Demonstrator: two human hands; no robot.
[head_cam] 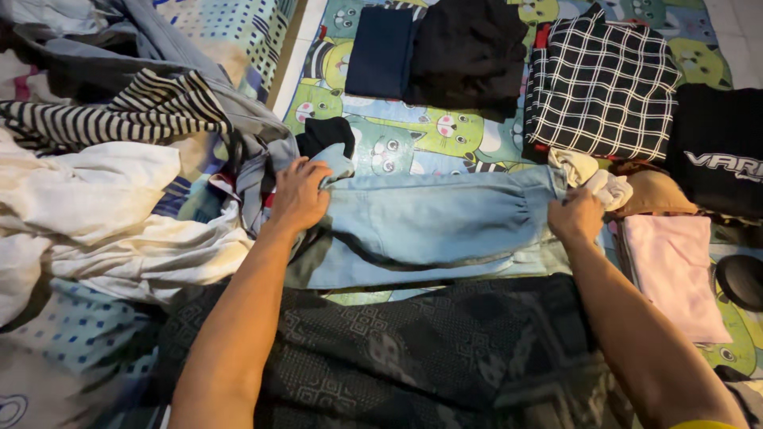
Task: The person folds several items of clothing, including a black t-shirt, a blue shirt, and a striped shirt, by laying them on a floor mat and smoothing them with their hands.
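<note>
A light blue garment (433,226) lies spread sideways on a cartoon-print mat (413,139) in front of me. My left hand (299,195) grips its left end, fingers curled over the cloth edge. My right hand (575,214) pinches its gathered right end, next to a small cream cloth (592,179). A dark patterned fabric (381,349) covers my lap below the garment.
A heap of unfolded clothes, white (95,214) and black-and-white striped (119,115), lies at the left. Folded pieces sit beyond and right: navy (380,52), black (469,52), checked black-and-white (600,83), a black printed top (715,147), pink (675,270).
</note>
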